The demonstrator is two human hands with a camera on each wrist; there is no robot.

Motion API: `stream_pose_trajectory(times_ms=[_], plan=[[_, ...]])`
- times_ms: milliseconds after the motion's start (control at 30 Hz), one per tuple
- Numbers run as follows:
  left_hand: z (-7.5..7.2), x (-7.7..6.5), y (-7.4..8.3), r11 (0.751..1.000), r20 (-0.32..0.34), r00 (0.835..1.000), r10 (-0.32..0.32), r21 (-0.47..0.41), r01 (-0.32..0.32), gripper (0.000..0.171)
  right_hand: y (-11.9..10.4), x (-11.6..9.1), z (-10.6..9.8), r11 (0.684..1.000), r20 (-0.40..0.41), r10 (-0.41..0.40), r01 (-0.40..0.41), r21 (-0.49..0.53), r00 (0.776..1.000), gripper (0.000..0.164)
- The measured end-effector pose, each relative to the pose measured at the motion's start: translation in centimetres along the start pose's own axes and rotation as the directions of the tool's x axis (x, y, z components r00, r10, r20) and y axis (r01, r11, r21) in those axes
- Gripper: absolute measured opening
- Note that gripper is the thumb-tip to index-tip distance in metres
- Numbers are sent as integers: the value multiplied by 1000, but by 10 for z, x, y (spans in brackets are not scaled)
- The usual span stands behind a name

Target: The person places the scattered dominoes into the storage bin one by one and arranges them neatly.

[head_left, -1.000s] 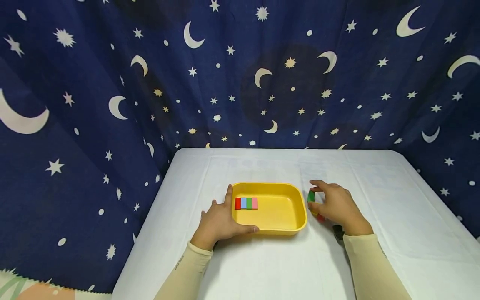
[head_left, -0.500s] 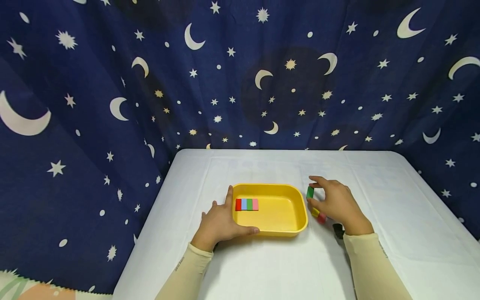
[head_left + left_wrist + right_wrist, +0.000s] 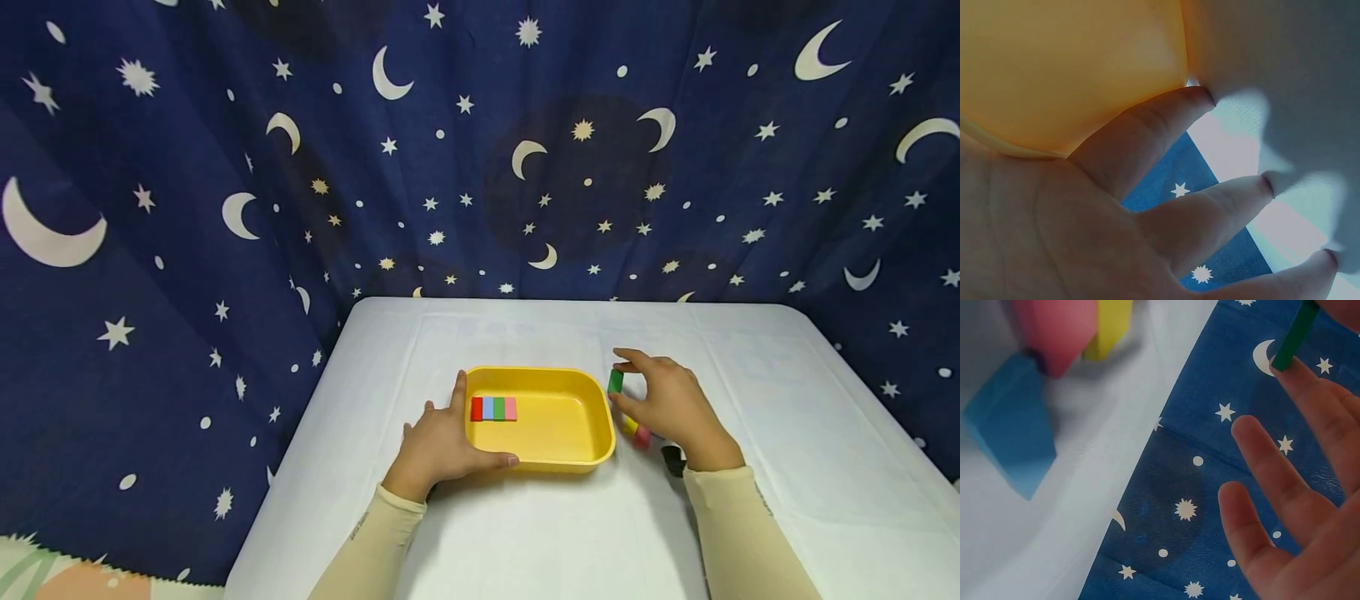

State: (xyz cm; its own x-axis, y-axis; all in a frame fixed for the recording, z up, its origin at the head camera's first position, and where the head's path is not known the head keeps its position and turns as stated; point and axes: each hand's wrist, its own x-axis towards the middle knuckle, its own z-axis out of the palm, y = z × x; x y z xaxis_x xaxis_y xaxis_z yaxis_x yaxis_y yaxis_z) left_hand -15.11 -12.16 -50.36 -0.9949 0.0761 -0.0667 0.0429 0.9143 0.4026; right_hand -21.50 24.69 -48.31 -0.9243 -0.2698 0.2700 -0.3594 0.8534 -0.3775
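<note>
A yellow plastic tray (image 3: 558, 429) stands on the white table. My left hand (image 3: 438, 443) rests against its near left corner, thumb along the front rim and index finger along the left side, fingers spread and fairly straight. Inside the tray a row of small tiles, red, light blue, green and pink (image 3: 511, 408), lies at the left. Just right of the tray, my right hand (image 3: 675, 407) pinches a small green block (image 3: 616, 381) between thumb and index finger. Its other fingers are extended in the right wrist view.
Near the right hand lie a yellow block (image 3: 630, 426), a pink block (image 3: 642, 437) and a blue block (image 3: 1013, 425). A dark item (image 3: 673, 461) shows by the right wrist. A dark blue star-and-moon curtain (image 3: 480, 150) hangs behind the table (image 3: 525, 533).
My right hand has raised the green block away from the yellow and pink blocks and moved it slightly left toward the tray. The left hand and tray hold still.
</note>
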Motion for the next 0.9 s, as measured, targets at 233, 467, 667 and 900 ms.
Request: stream_pose_trajectory(times_ms=[233,467,667,900], plan=[[-1,0,1,1000,-3,1000,1,-11,-1,165,-7,3,-3,1000,-23,-15,15,9,1000,76],[-2,0,1,1000,2,1000,-8,1,8,165,-16,5,-6,1000,-29,-27,28,12,999,75],[-1,0,1,1000,3,1000,-6,-2,6,166,-22,6,-8,999,-39,-39,40,14,998,75],[-2,0,1,1000,3,1000,-4,-9,4,166,-25,9,-6,998,-33,-52,53,18,998,74]])
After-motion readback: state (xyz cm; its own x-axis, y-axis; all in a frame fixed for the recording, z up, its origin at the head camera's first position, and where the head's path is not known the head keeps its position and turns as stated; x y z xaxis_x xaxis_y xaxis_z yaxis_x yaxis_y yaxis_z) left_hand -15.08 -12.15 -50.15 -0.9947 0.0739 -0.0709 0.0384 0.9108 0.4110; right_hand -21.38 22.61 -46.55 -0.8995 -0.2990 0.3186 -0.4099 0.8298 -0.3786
